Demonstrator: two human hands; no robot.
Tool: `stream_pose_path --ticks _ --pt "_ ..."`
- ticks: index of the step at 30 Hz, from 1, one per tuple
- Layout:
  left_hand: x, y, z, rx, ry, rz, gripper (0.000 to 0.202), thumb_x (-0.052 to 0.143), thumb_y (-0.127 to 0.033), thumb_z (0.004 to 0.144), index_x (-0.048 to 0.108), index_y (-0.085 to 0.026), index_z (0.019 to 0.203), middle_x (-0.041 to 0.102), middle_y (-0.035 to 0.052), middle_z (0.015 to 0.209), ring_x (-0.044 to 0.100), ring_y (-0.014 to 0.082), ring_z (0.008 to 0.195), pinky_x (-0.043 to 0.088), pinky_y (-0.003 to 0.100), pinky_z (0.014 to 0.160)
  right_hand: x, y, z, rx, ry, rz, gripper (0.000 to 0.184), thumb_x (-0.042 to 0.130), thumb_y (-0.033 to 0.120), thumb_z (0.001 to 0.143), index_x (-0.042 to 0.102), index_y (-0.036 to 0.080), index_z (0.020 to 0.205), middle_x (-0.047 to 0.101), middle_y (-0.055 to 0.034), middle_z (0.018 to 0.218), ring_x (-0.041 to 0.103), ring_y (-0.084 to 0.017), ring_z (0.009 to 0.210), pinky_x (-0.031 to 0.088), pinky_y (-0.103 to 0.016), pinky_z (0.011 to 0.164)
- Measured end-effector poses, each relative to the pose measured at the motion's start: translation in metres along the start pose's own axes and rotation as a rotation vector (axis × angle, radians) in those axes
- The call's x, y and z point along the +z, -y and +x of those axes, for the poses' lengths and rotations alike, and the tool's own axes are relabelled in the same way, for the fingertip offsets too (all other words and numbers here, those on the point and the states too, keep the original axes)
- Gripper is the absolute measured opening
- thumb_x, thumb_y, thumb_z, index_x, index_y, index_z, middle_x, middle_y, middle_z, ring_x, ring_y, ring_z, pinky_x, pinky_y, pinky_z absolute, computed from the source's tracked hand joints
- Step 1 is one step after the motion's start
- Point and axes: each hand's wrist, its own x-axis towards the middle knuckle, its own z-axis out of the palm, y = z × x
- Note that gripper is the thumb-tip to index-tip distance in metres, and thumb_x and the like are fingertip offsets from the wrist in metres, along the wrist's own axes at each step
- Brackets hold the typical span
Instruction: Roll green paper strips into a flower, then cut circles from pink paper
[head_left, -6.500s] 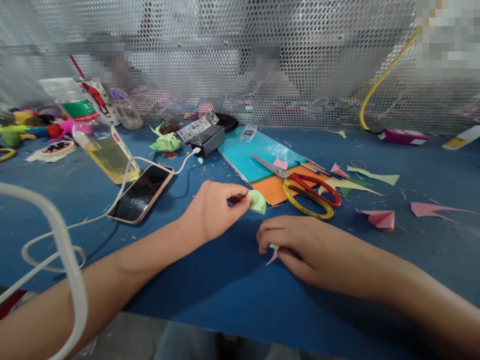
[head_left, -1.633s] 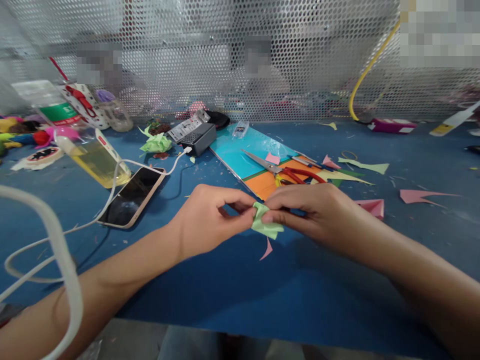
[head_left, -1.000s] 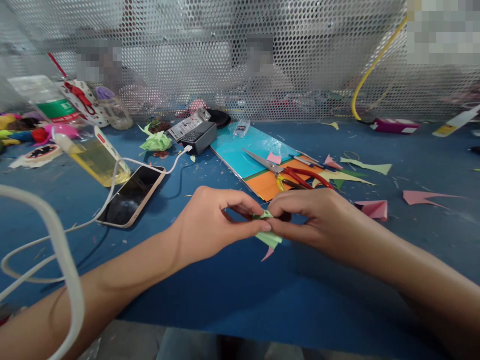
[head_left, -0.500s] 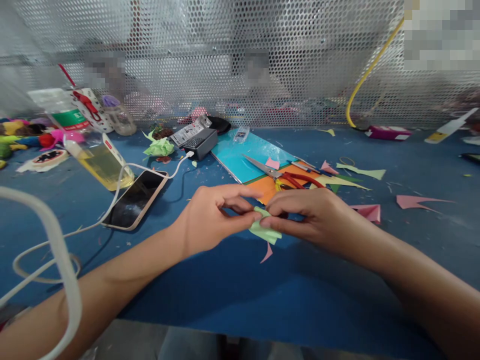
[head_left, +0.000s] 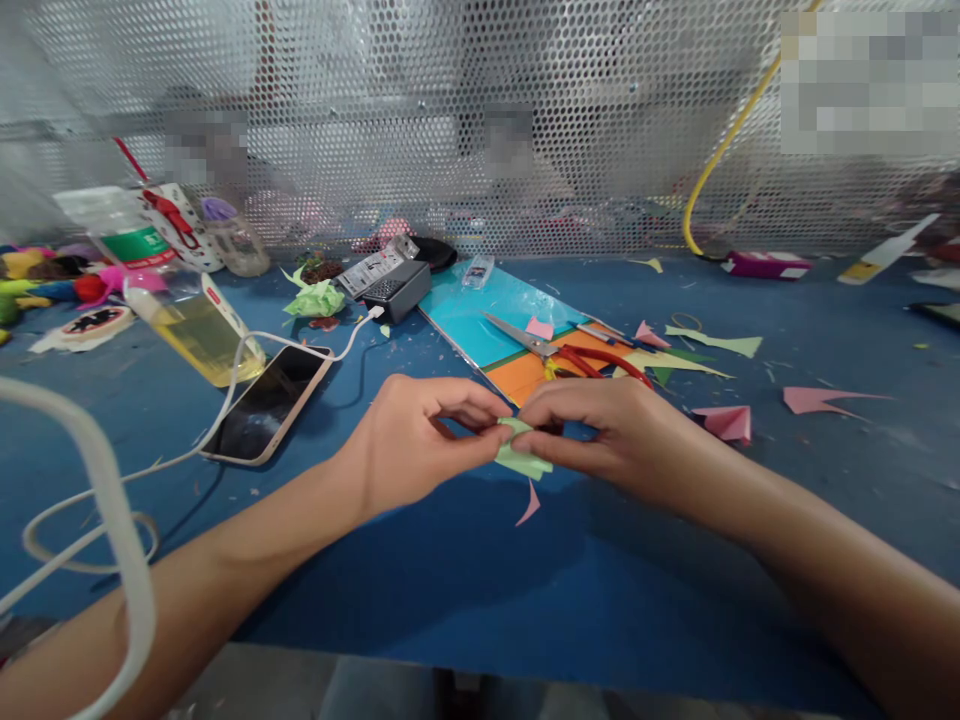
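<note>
A small piece of light green paper [head_left: 525, 460] is pinched between both hands above the blue table. My left hand [head_left: 427, 440] grips its left edge between thumb and fingers. My right hand [head_left: 600, 425] pinches it from the right, thumb in front, with the fingertips of both hands almost touching. Part of the paper is hidden behind the fingers. Just below it lies a thin pink paper scrap [head_left: 530, 504]. Beyond my hands, scissors [head_left: 551, 350] with red handles rest opened on orange paper [head_left: 517, 378] and a blue sheet [head_left: 472, 325].
At left lie a phone [head_left: 270, 405] and a white cable [head_left: 120, 520] looping over my left forearm. A bottle of yellow liquid [head_left: 195, 330] stands behind. Pink scraps [head_left: 817, 400] and crumpled green paper [head_left: 315, 298] are scattered about. A perforated metal panel [head_left: 420, 60] borders the back.
The fingers of my left hand have drawn closer to the paper, and my right fingers have shifted slightly on it. The whole view has moved a little.
</note>
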Motion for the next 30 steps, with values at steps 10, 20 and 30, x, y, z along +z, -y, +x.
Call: stream_pose_path --ticks 10,20,30 --pt "-0.003 0.003 0.002 -0.035 0.093 -0.131 0.015 0.071 -0.026 0.073 0.068 -0.017 0.083 0.073 0.0014 0.078 0.068 0.0120 0.073 0.054 0.016 0.060 -0.001 0.000 -0.001 -0.023 -0.035 -0.002 0.019 0.053 0.027 0.088 0.062 0.020 0.073 0.069 -0.0017 0.073 0.060 -0.014 0.067 0.043 -0.025 0.061" --pt "-0.006 0.004 0.002 -0.060 0.129 -0.278 0.015 0.070 -0.024 0.075 0.070 -0.016 0.088 0.075 0.0022 0.081 0.069 0.0116 0.073 0.054 0.014 0.057 -0.004 0.002 0.000 -0.032 -0.075 0.017 0.021 0.054 0.030 0.088 0.065 0.020 0.073 0.071 -0.0018 0.075 0.062 -0.014 0.069 0.044 -0.025 0.064" --pt "0.007 -0.004 -0.003 0.036 -0.080 0.084 0.015 0.062 -0.012 0.072 0.070 -0.016 0.084 0.074 -0.0004 0.074 0.068 0.0095 0.064 0.053 0.013 0.057 0.007 0.014 0.001 0.085 -0.146 0.052 0.016 0.058 0.018 0.079 0.059 0.018 0.063 0.059 0.0025 0.058 0.054 -0.009 0.055 0.040 -0.021 0.054"
